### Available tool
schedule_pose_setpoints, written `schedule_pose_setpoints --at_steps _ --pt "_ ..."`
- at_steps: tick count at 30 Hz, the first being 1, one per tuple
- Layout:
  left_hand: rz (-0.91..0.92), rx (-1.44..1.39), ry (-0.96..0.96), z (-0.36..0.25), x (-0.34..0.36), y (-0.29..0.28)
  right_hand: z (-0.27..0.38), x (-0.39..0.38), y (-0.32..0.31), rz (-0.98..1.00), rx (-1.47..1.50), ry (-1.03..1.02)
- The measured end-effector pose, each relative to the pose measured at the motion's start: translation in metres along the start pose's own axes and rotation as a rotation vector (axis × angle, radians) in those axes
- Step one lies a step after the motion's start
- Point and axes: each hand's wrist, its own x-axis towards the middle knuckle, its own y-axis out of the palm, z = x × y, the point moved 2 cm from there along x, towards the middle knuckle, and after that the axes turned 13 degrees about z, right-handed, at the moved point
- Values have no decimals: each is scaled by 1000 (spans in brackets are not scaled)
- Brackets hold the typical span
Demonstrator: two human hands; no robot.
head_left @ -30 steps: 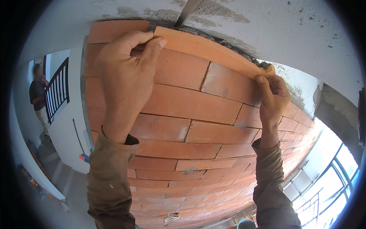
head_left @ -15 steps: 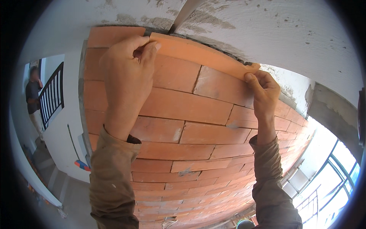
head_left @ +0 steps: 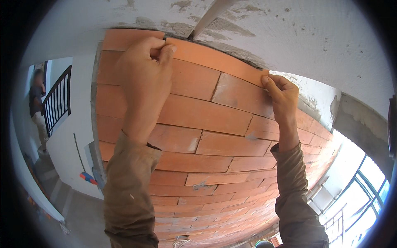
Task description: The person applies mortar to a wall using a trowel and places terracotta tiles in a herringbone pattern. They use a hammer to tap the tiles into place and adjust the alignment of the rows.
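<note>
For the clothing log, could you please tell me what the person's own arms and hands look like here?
Both hands, the left hand and the right hand, are bare: no gloves, rings or watch show. Both forearms wear long sleeves of drab olive-brown cloth, the left sleeve and the right sleeve, creased and a little stained, with cuffs ending at the wrists.

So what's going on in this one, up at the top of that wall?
A person is fitting a thin orange brick into the top row of a brick wall, right under the rough concrete ceiling. The left hand grips the brick's left end with fingers curled over its top edge, and the right hand pinches its right end. The brick sits along the top course, close under the ceiling. Another person stands far off on the left by a black railing.
</note>
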Motion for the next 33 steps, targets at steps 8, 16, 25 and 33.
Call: schedule_pose_setpoints --at_steps 8,16,25,33 --pt "17 -72 77 10 -7 -1 9 -5 8 14 59 16" --pt "72 -59 -54 8 -4 -5 4 -1 3 88 61 60" --pt "58 -18 33 9 -8 -9 6 -1 6 74 78 67" --pt "4 417 300 8 -18 0 9 1 7 89 131 108"
